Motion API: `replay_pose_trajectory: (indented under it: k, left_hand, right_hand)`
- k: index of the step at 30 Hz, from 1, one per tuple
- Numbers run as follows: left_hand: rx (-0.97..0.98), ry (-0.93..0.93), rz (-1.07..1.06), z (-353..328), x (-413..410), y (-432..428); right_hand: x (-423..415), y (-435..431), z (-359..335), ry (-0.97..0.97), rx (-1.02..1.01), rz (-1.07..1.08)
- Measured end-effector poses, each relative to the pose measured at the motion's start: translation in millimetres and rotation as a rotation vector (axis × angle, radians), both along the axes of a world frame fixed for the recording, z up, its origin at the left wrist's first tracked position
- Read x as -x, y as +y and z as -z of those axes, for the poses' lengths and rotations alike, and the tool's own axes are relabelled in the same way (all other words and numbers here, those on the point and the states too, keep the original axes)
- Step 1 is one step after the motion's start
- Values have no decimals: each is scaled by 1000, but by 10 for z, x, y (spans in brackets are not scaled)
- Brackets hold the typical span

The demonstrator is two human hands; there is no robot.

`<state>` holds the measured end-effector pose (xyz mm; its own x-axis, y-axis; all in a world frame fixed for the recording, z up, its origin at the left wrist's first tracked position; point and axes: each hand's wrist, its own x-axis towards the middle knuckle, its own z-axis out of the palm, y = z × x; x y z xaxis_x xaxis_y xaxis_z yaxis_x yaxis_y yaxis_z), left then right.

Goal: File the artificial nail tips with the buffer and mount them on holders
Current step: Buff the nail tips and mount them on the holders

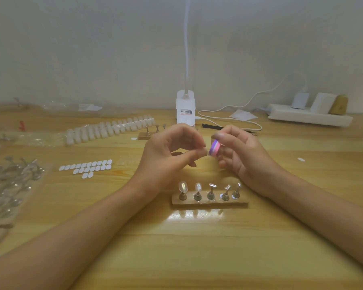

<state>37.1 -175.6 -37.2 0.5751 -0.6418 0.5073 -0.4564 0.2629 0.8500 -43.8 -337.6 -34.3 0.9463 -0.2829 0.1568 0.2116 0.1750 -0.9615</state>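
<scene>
Both forearms reach in from the bottom corners over the wooden worktop [197, 258] and meet above its middle. Just in front of them lies a short wooden strip [210, 203] with five small metal holders [211, 193] standing in a row. The two at the left end each carry a clear nail tip [182, 186], while the other three show only bare tops.

Above the strip, the right hand [241, 155] grips a small pink and purple buffer [215, 149] between thumb and curled fingers, one end turned toward the other hand. The left hand [170, 151] has its thumb and forefinger pinched together right at that end of the buffer. Whatever sits between them is too small to make out.

To the left, white oval stickers [86, 167] lie in rows on the worktop. Farther left is a clear bag of spare holders [11, 185]. Behind the stickers a long rack of pale nail tips [109, 128] runs slantwise, and just past its right end a second wooden strip [144, 136] bears a few holders.

At the back, against the wall, a white lamp base [186, 109] stands with its neck rising out of view. A white cable [228, 119] loops from it toward a power strip [308, 118] at the right. A thin black tool [213, 127] lies just behind the right hand.
</scene>
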Motion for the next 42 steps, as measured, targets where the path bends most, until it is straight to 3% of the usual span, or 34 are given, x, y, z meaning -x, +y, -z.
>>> replay_pose_trajectory:
  k: [3, 7, 11, 14, 18, 22, 26, 30, 33, 37, 40, 42]
  left_hand:
    - [-9, 4, 3, 5, 13, -6]
    - [1, 31, -25, 1, -11, -8]
    - [-10, 12, -7, -7, 13, -14]
    - [-18, -12, 5, -8, 20, -4]
    - [-8, -8, -19, -7, 20, -12]
    - [-9, 14, -30, -1, 0, -14]
    - [-13, 9, -26, -4, 9, -14]
    - [-12, 1, -25, -10, 9, -12]
    - [-21, 0, -20, -5, 16, -25]
    - [-12, 10, -12, -1, 4, -14]
    - [-21, 15, -18, 6, 3, -16]
    - [-19, 22, -28, 6, -6, -15]
  right_hand:
    - [27, -10, -14, -1, -66, 44]
    - [42, 31, 8, -18, 54, -39]
    - [28, 3, -11, -2, -122, 114]
    - [35, 19, -14, 18, -7, 26]
    - [30, -8, -16, 17, -101, 77]
    - [39, 36, 17, -28, 62, -47]
    - [41, -16, -6, -20, -121, 102]
    - [36, 45, 13, -10, 71, -11]
    - [37, -4, -3, -15, -94, 142]
    - [44, 47, 21, -25, 71, -7]
    - [34, 15, 3, -10, -66, 116]
    - [38, 15, -5, 14, -30, 42]
